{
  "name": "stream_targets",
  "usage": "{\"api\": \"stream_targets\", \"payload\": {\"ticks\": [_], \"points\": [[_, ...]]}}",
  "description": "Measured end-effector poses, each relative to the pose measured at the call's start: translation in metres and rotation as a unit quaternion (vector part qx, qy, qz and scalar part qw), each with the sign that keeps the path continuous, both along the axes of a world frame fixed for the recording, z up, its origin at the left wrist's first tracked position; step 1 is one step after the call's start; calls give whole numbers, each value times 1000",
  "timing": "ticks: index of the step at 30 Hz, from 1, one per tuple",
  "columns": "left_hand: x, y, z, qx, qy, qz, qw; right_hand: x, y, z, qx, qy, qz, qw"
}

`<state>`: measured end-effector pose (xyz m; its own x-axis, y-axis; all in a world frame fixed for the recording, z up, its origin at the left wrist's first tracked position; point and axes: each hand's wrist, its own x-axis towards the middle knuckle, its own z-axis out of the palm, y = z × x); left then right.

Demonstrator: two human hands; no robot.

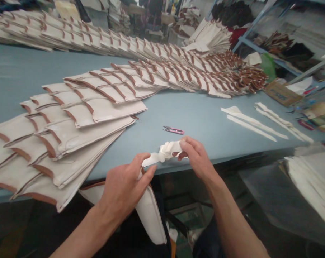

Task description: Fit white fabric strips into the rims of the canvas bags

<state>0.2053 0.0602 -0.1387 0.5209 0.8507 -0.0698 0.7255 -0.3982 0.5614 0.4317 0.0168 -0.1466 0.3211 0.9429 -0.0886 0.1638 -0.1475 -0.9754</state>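
Observation:
A twisted, bunched white strip (166,150) is stretched between my two hands just over the table's front edge. My left hand (127,182) pinches its left end between thumb and fingers. The right end is gripped by my right hand (196,154), with its fingers curled round it. Below my left hand hangs a cream fabric piece (151,215) with brown edging, partly hidden by that hand. Small pink-handled thread snips (173,130) lie on the blue table (205,125), just beyond the strip.
Overlapping cream pieces with brown edges (98,107) cover the table's left side and curve to the back right. White strips (254,123) lie at the right, near a cardboard box (282,93). White material (310,182) is stacked below right. Blue shelving (270,53) stands behind.

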Motion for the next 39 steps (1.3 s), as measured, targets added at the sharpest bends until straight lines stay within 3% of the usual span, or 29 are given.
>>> {"api": "stream_targets", "payload": {"ticks": [3,7,13,17,19,23,28,33,36,39], "points": [[18,15,6,-82,-46,0,996,-4,-3,8,13,-13,6,1000],[20,25,5,-208,-144,-8,967,-10,-5,13,22,-78,31,996],[18,26,4,-192,-173,-7,966,-20,0,15,12,-125,90,988],[20,28,0,-242,-220,-1,945,-25,3,18,7,-133,116,984],[19,30,-3,-230,-211,20,950,-23,3,19,8,-130,119,984],[10,37,-10,-167,-178,79,967,-6,-2,14,23,-107,77,991],[-3,46,-19,-109,-144,165,970,32,-7,-7,47,-34,-48,997],[-6,55,-29,-106,-129,190,968,61,-13,-31,71,-10,-137,988],[-11,57,-27,-103,-108,188,971,63,-18,-39,68,-2,-150,986],[-19,47,-15,-64,-76,201,975,56,-21,-42,60,4,-138,989]]}}
